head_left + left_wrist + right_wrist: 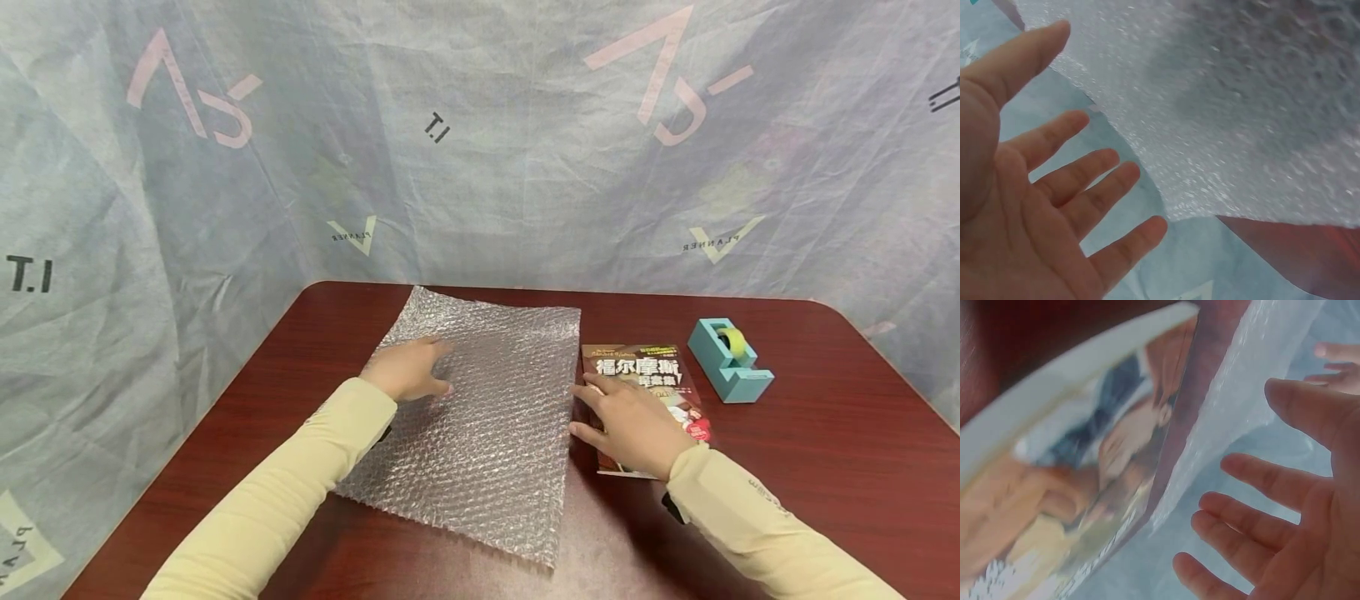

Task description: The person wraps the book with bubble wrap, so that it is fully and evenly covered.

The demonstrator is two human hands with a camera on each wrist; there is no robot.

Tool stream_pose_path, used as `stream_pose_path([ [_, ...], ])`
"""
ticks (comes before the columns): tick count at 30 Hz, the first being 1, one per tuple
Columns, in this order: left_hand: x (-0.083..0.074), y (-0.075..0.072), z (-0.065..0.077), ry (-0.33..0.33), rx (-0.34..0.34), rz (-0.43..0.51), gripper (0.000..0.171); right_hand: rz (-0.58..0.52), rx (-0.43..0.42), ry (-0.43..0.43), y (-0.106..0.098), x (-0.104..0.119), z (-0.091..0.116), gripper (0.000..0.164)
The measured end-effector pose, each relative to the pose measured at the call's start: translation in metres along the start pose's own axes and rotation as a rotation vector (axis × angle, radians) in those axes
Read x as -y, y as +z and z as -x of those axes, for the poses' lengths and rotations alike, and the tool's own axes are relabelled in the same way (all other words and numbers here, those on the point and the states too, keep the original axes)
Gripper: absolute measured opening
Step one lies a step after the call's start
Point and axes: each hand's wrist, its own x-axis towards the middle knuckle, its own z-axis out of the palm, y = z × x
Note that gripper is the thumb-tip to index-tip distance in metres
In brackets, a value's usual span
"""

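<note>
A sheet of clear bubble wrap (495, 433) lies spread on the table. My left hand (405, 369) is over its left part, fingers spread and holding nothing; the left wrist view shows the open palm (1029, 212) beside the sheet's edge. My right hand (637, 425) hovers over a book (615, 358) with a colourful printed cover, just right of the wrap. Its fingers are extended toward the wrap's right edge, with nothing in them. In the right wrist view the book (1104, 450) appears close, next to the spread fingers (1254, 525).
A light blue tape dispenser (731, 367) with a yellow-green roll stands right of the book. The dark red table (825, 467) ends at a rounded back edge. A pale printed cloth (480, 183) hangs behind it and along the sides.
</note>
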Motion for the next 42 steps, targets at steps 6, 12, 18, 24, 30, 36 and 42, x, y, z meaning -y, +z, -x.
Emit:
stream_pose_path([
  [6,-0.017,-0.002,-0.005,0.023,-0.077,-0.021,0.064,-0.052,0.006,0.051,-0.009,-0.014,0.004,0.05],
  [12,-0.036,-0.001,-0.009,0.032,-0.157,-0.017,0.059,-0.066,0.013,0.104,-0.015,-0.027,0.007,0.048],
  [18,-0.055,-0.001,-0.014,0.052,-0.248,-0.02,0.051,-0.058,0.002,0.137,-0.018,-0.04,0.01,0.051],
  [24,-0.072,0.004,-0.021,0.061,-0.281,-0.025,0.047,-0.059,0.012,0.172,-0.02,-0.051,0.013,0.052],
  [30,-0.091,0.01,-0.027,0.094,-0.291,-0.014,0.046,-0.034,0.018,0.221,-0.02,-0.061,0.015,0.055],
  [36,-0.112,0.013,-0.034,0.085,-0.284,-0.023,0.047,-0.025,0.033,0.298,-0.022,-0.068,0.017,0.056],
  [42,-0.131,0.016,-0.043,0.059,-0.279,0.02,0.043,-0.019,0.038,0.366,-0.023,-0.074,0.018,0.056],
])
